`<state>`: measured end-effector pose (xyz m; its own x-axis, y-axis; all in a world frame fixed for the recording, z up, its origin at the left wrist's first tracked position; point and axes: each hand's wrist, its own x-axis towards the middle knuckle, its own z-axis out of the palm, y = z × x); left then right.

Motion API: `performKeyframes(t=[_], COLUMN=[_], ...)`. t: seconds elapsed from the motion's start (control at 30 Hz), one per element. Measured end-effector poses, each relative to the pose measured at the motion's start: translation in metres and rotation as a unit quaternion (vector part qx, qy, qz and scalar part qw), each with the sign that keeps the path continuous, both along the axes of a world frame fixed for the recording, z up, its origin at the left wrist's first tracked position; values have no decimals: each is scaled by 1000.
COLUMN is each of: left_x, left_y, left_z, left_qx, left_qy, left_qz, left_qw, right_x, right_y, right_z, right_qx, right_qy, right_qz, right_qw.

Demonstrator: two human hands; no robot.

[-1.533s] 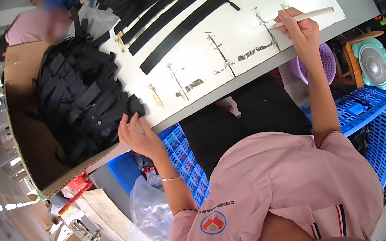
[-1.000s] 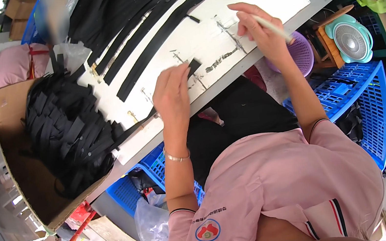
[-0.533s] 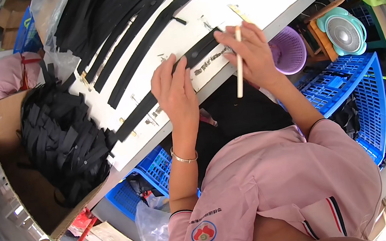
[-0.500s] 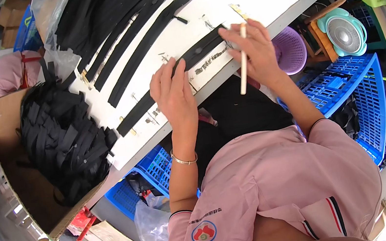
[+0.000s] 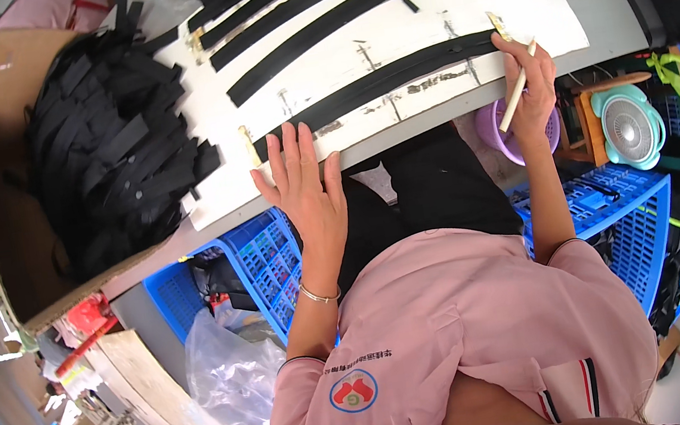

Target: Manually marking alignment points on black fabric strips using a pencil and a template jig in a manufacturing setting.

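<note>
A long black fabric strip (image 5: 390, 77) lies along the near side of a white board (image 5: 543, 14) that has dark marks on it. My left hand (image 5: 302, 190) rests flat at the strip's left end, fingers stretched out and partly over it. At the other end, my right hand (image 5: 538, 85) touches the strip's tip with its fingertips. A slim white pen (image 5: 517, 96) is tucked in that right hand, slanting down toward me. Further back on the board lie more black strips (image 5: 340, 25), roughly alongside one another.
To the left stands a cardboard box (image 5: 3, 199) heaped with black fabric pieces (image 5: 109, 149). Blue plastic crates (image 5: 263, 254) sit below the table edge. A purple basket (image 5: 492, 132) and a turquoise fan (image 5: 629, 128) are at the right.
My left hand has slid from the strip's middle to its left end. The strip lies straighter, with my right hand still at its right end. The whole view has shifted.
</note>
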<state>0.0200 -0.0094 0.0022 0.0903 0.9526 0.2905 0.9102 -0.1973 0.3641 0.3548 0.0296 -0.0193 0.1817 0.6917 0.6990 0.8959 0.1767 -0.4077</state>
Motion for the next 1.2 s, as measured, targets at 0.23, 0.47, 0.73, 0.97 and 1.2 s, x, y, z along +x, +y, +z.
performKeyframes(t=[0.23,0.47,0.73,0.97,1.2], left_x=[-15,-16,-16,-15,-17], left_y=[4,7,8,8,8], left_z=[0,0,0,0,-1], left_qx=[16,30,43,39,47], left_qy=[-9,-20,-34,-46,-47], left_qz=[12,13,25,33,30], left_qw=[1000,999,998,998,997], right_x=[-3,-44,-162,-201,-205], right_y=[-1,5,32,48,47], right_z=[1,32,62,40,40], right_qx=[-20,-30,-258,-280,-271], right_qy=[26,151,391,315,280], right_qz=[-3,70,299,330,345], right_qw=[999,986,831,845,854])
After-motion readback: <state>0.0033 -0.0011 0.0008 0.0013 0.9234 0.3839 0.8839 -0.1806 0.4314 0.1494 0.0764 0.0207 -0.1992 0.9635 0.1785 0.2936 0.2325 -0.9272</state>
